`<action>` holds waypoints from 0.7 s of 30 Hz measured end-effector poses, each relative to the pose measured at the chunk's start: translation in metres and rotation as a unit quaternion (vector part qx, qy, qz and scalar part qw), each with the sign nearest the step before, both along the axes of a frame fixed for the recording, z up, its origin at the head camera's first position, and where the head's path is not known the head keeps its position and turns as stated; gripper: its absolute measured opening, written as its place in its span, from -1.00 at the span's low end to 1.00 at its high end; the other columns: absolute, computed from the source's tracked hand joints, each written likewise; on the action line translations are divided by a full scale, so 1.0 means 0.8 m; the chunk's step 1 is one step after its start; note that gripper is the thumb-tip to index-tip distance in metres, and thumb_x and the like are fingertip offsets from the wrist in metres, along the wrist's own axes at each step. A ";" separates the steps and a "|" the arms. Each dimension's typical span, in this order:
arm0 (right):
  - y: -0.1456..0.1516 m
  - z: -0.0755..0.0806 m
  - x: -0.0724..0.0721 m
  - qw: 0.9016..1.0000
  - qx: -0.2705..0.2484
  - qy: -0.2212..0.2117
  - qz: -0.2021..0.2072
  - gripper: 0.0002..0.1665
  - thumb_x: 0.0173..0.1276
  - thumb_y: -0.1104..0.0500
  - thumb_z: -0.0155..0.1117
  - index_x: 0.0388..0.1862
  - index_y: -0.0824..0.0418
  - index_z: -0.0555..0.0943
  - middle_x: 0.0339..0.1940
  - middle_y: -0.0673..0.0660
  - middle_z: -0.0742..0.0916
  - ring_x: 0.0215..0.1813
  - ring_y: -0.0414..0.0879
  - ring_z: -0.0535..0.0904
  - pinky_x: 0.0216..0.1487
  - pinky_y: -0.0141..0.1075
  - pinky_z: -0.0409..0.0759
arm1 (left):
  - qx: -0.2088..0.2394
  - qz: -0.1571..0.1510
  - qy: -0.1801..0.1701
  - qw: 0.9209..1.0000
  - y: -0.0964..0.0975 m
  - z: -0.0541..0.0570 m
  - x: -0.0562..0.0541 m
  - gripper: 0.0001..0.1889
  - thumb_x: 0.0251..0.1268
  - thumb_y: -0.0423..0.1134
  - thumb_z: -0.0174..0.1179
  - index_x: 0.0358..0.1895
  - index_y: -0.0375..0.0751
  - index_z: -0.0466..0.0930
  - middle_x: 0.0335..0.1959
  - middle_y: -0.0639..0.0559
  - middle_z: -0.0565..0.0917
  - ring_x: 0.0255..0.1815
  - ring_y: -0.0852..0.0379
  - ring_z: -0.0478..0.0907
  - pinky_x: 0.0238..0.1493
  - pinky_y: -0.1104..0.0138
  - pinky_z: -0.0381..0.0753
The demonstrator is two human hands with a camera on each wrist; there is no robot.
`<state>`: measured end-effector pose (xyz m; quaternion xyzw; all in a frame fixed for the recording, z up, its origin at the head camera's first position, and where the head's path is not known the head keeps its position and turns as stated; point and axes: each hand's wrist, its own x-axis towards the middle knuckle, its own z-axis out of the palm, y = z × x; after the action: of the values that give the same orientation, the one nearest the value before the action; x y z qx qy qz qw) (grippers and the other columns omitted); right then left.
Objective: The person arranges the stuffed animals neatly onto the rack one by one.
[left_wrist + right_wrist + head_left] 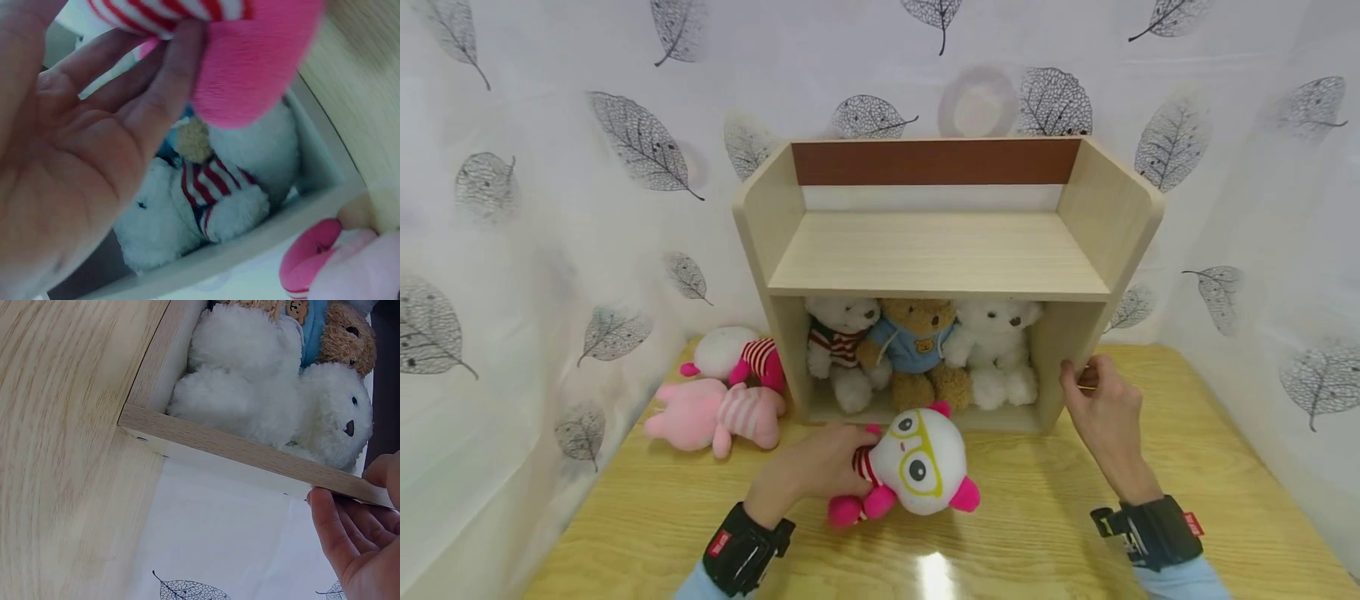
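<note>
My left hand grips a plush panda by its striped body, just in front of a small wooden shelf. The doll has a white head, yellow glasses and pink ears, and lies tilted with its head to the right. In the left wrist view a pink limb hangs beside the fingers. My right hand pinches the front edge of the shelf's right side panel, thumb inside and fingers outside. Three teddy bears sit in the lower compartment: a striped-sweater bear, a brown bear and a white bear.
Left of the shelf, a pink plush toy lies on the wooden table, in front of another plush with a white head and striped body. A leaf-patterned curtain hangs behind and at both sides.
</note>
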<state>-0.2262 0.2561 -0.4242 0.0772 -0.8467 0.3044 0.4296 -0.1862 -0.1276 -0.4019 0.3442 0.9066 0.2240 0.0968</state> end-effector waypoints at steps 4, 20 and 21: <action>0.002 -0.001 0.002 1.000 0.002 -0.009 0.014 -0.84 0.30 0.35 0.34 -0.29 0.47 0.57 -0.52 0.35 0.75 -0.50 0.28 0.73 -0.33 -0.83 0.30 | 0.049 -0.007 0.036 0.998 0.014 0.005 -0.004 -0.56 -0.04 -0.22 0.43 0.03 -0.05 0.71 -0.25 0.17 0.70 -0.27 0.30 0.51 -0.23 0.46 0.50; 0.006 -0.003 0.004 1.000 0.002 -0.025 0.019 -0.78 0.24 0.41 0.39 -0.21 0.52 0.56 -0.46 0.41 0.74 -0.47 0.28 0.73 -0.25 -0.88 0.26 | 0.237 -0.107 0.133 0.956 0.072 0.057 -0.010 -0.37 0.12 -0.27 0.49 0.33 -0.21 0.57 0.10 -0.04 0.68 -0.02 0.20 0.65 -0.05 0.43 0.67; 0.006 -0.003 0.005 0.999 0.001 -0.032 0.019 -0.76 0.24 0.42 0.40 -0.19 0.53 0.56 -0.44 0.42 0.74 -0.46 0.28 0.73 -0.24 -0.89 0.24 | 0.239 -0.111 0.139 0.955 0.075 0.059 -0.011 -0.37 0.12 -0.27 0.48 0.32 -0.21 0.57 0.10 -0.05 0.68 -0.03 0.20 0.65 -0.06 0.45 0.67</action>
<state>-0.2222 0.2608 -0.4265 0.0843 -0.8585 0.3139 0.3966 -0.1950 -0.0673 -0.3548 0.4831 0.7875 0.3717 -0.0909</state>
